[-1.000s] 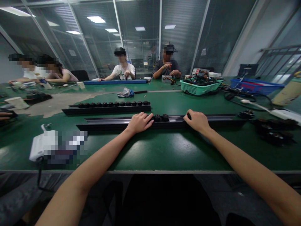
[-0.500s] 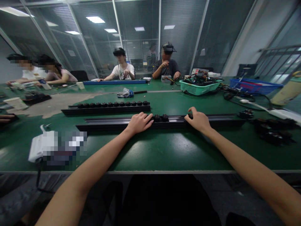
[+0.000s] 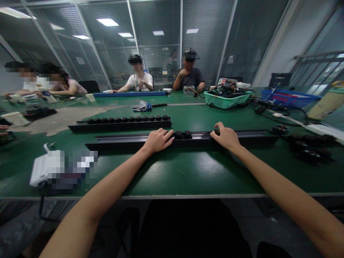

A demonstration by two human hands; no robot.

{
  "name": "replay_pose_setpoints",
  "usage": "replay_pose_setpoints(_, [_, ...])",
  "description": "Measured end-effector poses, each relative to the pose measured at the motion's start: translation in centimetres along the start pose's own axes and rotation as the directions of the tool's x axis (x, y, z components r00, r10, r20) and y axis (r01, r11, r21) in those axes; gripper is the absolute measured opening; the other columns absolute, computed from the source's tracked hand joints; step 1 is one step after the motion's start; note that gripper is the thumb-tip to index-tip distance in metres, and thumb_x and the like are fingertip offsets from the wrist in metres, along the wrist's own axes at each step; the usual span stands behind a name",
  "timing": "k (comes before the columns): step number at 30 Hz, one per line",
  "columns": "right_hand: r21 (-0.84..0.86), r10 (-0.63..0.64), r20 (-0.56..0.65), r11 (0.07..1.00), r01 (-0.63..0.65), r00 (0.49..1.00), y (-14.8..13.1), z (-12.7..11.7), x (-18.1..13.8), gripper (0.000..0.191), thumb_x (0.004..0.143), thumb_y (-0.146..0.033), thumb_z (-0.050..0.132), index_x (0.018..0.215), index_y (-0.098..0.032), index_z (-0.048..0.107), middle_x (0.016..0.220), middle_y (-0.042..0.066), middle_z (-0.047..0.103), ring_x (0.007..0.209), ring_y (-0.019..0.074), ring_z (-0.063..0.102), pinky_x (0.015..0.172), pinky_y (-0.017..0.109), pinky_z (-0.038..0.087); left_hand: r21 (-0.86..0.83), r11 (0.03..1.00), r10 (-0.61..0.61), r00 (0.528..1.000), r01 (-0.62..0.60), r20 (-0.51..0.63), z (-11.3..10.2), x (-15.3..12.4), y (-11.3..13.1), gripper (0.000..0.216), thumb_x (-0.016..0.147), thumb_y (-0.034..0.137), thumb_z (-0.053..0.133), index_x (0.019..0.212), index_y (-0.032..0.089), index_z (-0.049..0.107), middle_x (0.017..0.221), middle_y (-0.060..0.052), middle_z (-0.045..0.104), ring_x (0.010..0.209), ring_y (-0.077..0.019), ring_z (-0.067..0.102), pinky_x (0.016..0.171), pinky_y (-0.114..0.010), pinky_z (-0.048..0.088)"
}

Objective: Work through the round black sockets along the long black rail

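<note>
A long black rail [image 3: 123, 140] with a shiny channel lies across the table in front of me. My left hand [image 3: 158, 139] grips it near the middle, its fingers bent over the channel. Two small round black parts [image 3: 182, 134] sit in the channel just right of that hand. My right hand [image 3: 225, 135] is further right along the rail, thumb and index finger closed round another small black part [image 3: 217, 132], mostly hidden by the fingers. Behind, a second black rail [image 3: 120, 125] carries a row of several similar parts.
Loose black parts [image 3: 309, 147] lie at the right. Further back stand a green basket [image 3: 228, 100] of cables, a blue basket [image 3: 291, 99] and a white power strip [image 3: 324, 132]. A grey glove [image 3: 142, 106] lies mid-table; a white device [image 3: 48, 166] is front left. Several people sit around.
</note>
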State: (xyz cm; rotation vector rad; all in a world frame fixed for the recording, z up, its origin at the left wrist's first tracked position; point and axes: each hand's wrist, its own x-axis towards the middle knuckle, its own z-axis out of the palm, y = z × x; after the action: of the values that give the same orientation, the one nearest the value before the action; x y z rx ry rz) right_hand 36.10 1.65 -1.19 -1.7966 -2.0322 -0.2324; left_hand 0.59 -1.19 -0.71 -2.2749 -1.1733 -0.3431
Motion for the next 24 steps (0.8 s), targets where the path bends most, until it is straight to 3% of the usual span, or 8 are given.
replay_pose_setpoints(13, [-0.084,0.081,0.05,0.993,-0.077,0.995,0.3,-0.5,0.2,0.048,0.101,-0.05,0.045,0.13,-0.015,0.062,0.103,0.019,0.077,0.096,0.036,0.072,0.081,0.039,0.046,0.006,1.0,0.006,1.0,-0.006,-0.001,0.2,0.0,-0.1,0.051,0.113,0.047,0.032,0.135,0.017,0.067,0.107,-0.012,0.077,0.097,-0.0274,0.069,0.071,-0.036,0.049])
replay_pose_setpoints(24, [-0.087,0.106,0.103,0.991,-0.098,0.989,0.9,-0.8,0.4,0.043,0.102,-0.051,0.044,0.121,-0.018,0.064,0.105,0.018,0.077,0.099,0.0356,0.072,0.082,0.039,0.047,0.005,1.0,0.004,1.0,-0.004,-0.008,0.2,0.0,-0.1,0.049,0.112,0.047,0.033,0.135,0.018,0.066,0.107,-0.012,0.077,0.098,-0.0265,0.068,0.071,-0.035,0.049])
